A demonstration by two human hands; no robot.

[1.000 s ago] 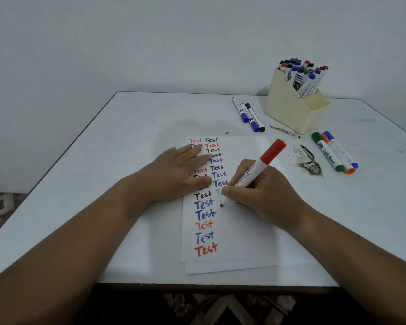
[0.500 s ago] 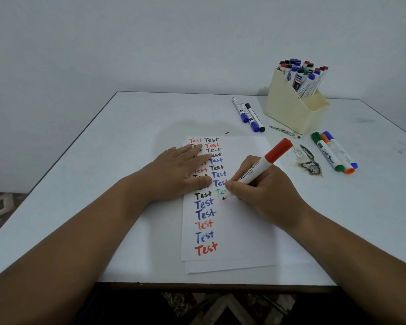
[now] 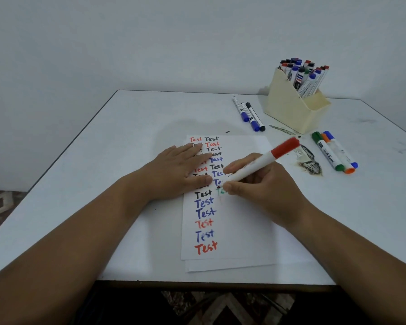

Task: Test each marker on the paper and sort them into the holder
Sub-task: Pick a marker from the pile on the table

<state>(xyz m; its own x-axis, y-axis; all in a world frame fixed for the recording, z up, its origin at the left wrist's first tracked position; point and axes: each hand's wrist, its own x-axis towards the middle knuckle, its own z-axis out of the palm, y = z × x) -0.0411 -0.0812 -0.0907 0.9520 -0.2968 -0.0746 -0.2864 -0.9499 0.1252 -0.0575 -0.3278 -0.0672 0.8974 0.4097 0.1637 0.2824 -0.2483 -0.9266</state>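
Pinching a red-capped marker (image 3: 260, 164), the right hand (image 3: 265, 186) has thumb & forefinger curled tight round the white barrel near the nib, other fingers tucked under; nib sits on the paper (image 3: 242, 221) right by a faint green "Test" word, cap end tilted up toward 2 o'clock. Left hand (image 3: 174, 174) lies flat, fingers straight & close together, pressing the sheet's upper left and covering part of the written column, thumb tip just beside the nib. The paper carries two columns of "Test" in red, black, blue; a 2nd sheet peeks out under its bottom edge. Out from the hands: at 1 o'clock, three markers (image 3: 250, 114) lie side by side on the table (image 3: 103, 160), blue & black caps toward the person. At 2 o'clock, the cream holder (image 3: 288, 106) stands near the far right corner, its rear section packed w/ upright markers, caps mixed red, blue, black, green. Just right of it at 3 o'clock, green, orange & blue markers (image 3: 335, 152) lie touching in a row. Between those and the right hand, a dark scorched-looking stain (image 3: 311, 164) on the tabletop, w/ a thin dark smear (image 3: 281, 130) at the holder's base.
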